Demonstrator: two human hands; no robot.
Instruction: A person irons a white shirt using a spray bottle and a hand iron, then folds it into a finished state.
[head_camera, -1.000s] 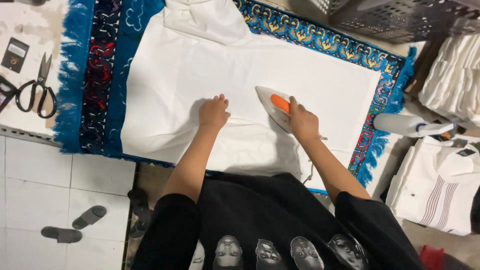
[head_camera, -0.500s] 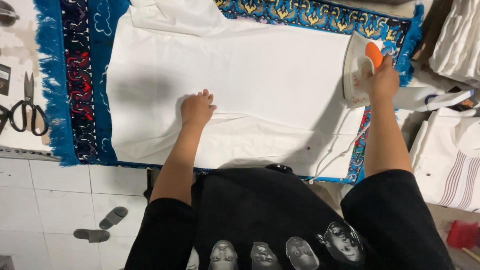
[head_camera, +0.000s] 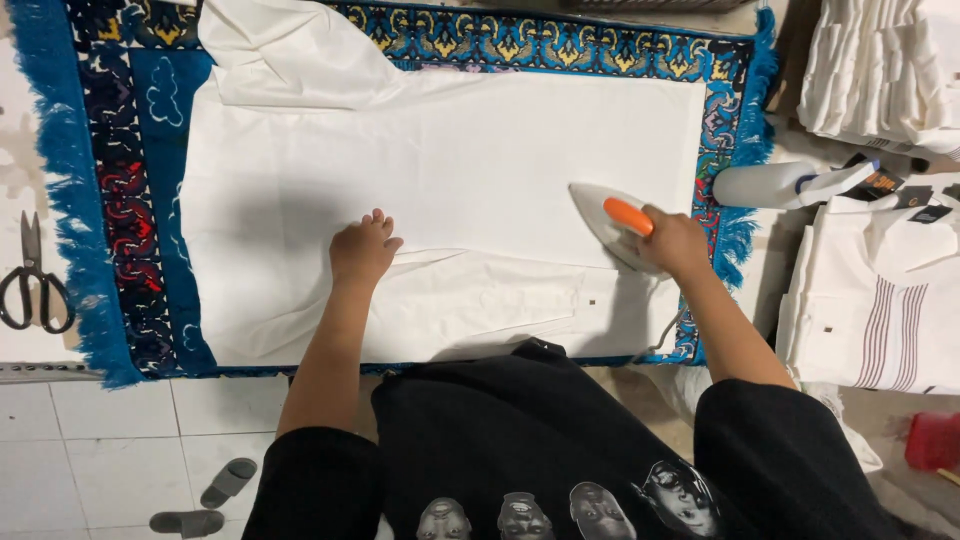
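Note:
A white garment (head_camera: 450, 190) lies spread flat over a blue patterned rug (head_camera: 110, 200) with a fringed edge. My left hand (head_camera: 362, 250) presses down on the cloth near its lower middle, fingers curled. My right hand (head_camera: 672, 243) grips the orange handle of a white iron (head_camera: 610, 222), which rests on the garment's right part with its tip pointing up and left. A cord runs down from the iron past the rug's near edge.
Black-handled scissors (head_camera: 30, 285) lie left of the rug. A white spray bottle (head_camera: 790, 183) lies right of it. Folded white garments are stacked at the upper right (head_camera: 880, 70) and right (head_camera: 880, 300). Sandals (head_camera: 205, 500) sit on the tiled floor below.
My right hand moved the iron out to the rug's right edge, then back left onto the garment. My left hand stayed pressed on the cloth.

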